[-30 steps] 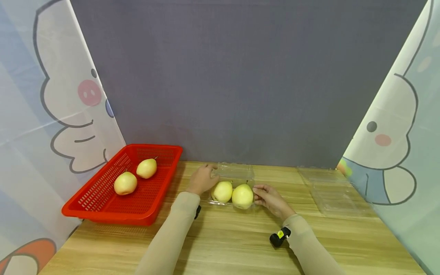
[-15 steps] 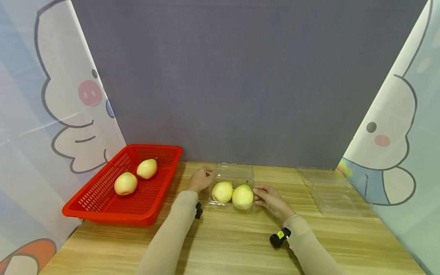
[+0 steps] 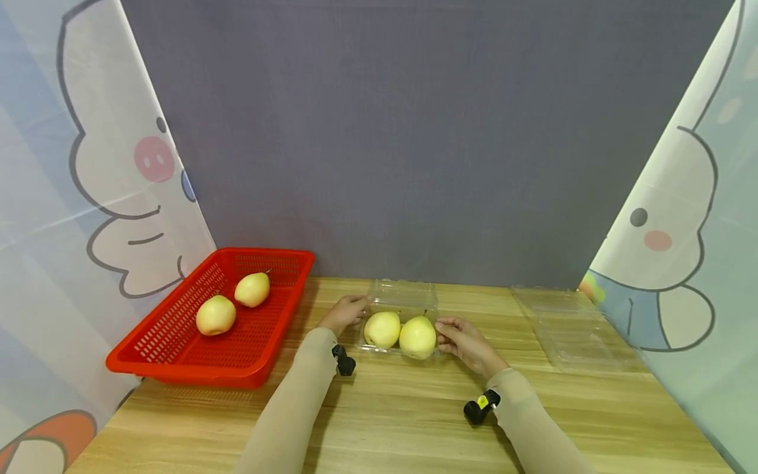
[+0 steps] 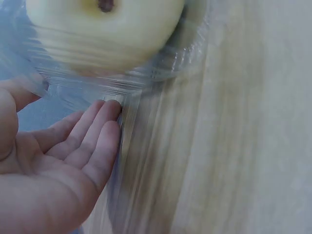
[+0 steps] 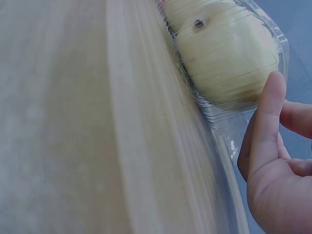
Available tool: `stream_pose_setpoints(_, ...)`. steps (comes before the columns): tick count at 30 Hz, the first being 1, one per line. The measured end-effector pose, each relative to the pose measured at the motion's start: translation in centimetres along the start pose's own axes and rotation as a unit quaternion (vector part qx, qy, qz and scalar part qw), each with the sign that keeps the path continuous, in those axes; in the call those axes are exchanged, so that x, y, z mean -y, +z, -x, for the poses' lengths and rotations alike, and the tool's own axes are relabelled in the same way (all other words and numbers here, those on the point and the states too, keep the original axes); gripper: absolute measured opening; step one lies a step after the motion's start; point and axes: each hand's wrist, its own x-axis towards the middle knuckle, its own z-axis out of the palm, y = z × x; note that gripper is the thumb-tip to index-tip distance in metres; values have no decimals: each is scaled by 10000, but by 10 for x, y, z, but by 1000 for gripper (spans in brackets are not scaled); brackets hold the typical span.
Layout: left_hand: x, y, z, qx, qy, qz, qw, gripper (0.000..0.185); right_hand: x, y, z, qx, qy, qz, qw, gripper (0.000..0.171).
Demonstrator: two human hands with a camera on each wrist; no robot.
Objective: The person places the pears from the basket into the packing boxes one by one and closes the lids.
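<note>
Red basket holds two pears; spare clamshells right.

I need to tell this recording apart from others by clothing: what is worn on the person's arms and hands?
Both arms wear snug beige long sleeves reaching the wrists. The left hand and right hand are bare. A small black device sits under the left wrist; the right one shows a yellow-green mark.

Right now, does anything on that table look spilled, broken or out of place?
Nothing stands out. Two pears sit side by side in the open clear box, with the left hand and right hand at its ends. Two more pears lie in the red basket, and a spare clear box lies flat at the right.
</note>
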Motion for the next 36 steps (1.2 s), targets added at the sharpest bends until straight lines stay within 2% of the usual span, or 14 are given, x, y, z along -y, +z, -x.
stream_pose_setpoints(9, 5, -1, -8, 290, 27, 657, 9974, 51, 0, 0, -1, -6, 2, 13, 10000, 43)
stream_pose_setpoints(18, 0, -1, -4, 592, -7, 1141, 9917, 55, 0, -2, -3, -64, 18, 88, 9999, 42)
stream_pose_setpoints(27, -2, 0, -3, 443, -18, 1167, 9922, 56, 1, -1, -3, -55, 59, 16, 10000, 42)
stream_pose_setpoints(36, -1, 2, -6, 193, 288, 909, 9953, 56, 1, -2, -3, 15, 39, -35, 10000, 42)
